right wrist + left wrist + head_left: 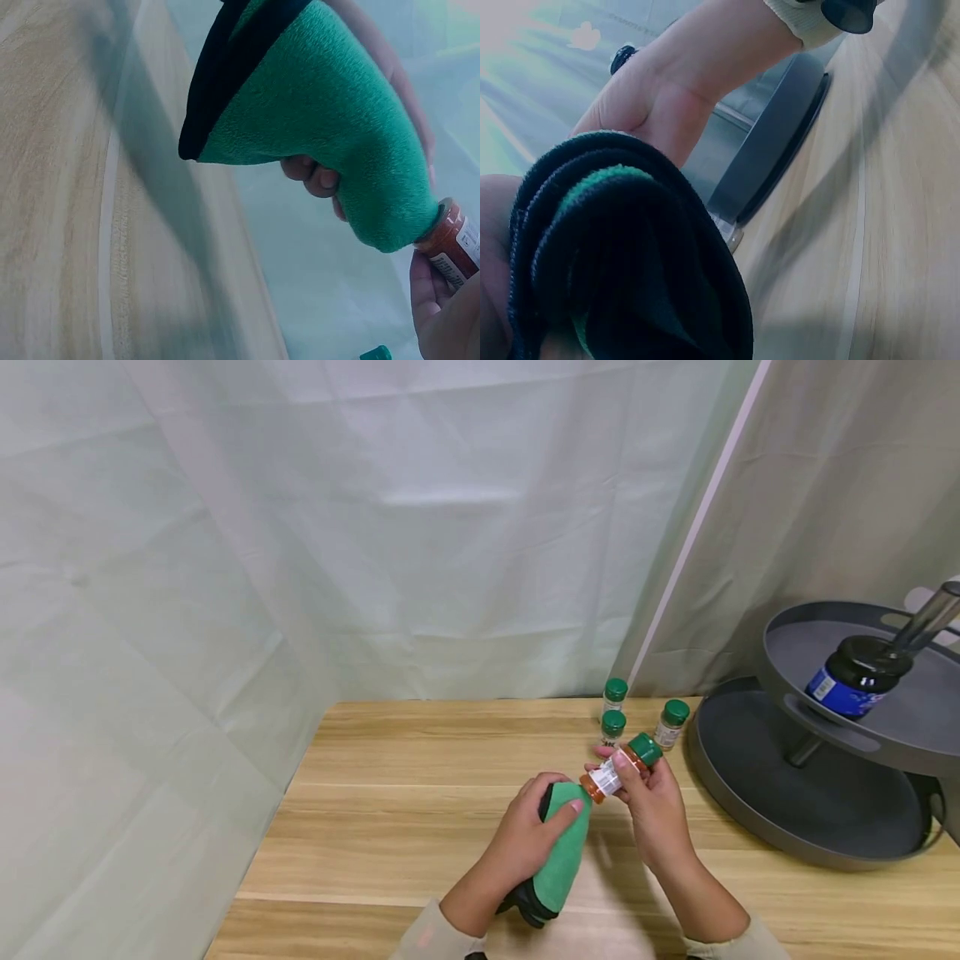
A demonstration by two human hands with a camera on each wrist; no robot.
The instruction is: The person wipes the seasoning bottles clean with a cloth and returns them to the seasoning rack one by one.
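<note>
My left hand (517, 839) grips a folded green cloth (564, 860) with black edging; its dark folded end fills much of the left wrist view. My right hand (660, 818) holds a small spice jar (606, 778) tilted, its green cap pointing up and to the right. The jar has a white label and orange-red contents. In the right wrist view the cloth (322, 112) meets the base end of the jar (454, 244). Both hands are above the wooden table.
Three more green-capped jars stand behind the right hand: one at the back (615, 691), one before it (612, 724), one to the right (674, 714). A dark two-tier tray (723, 797) stands at the right, with a blue-labelled black jar (855, 681) on top. Pale curtains (450, 527) hang behind.
</note>
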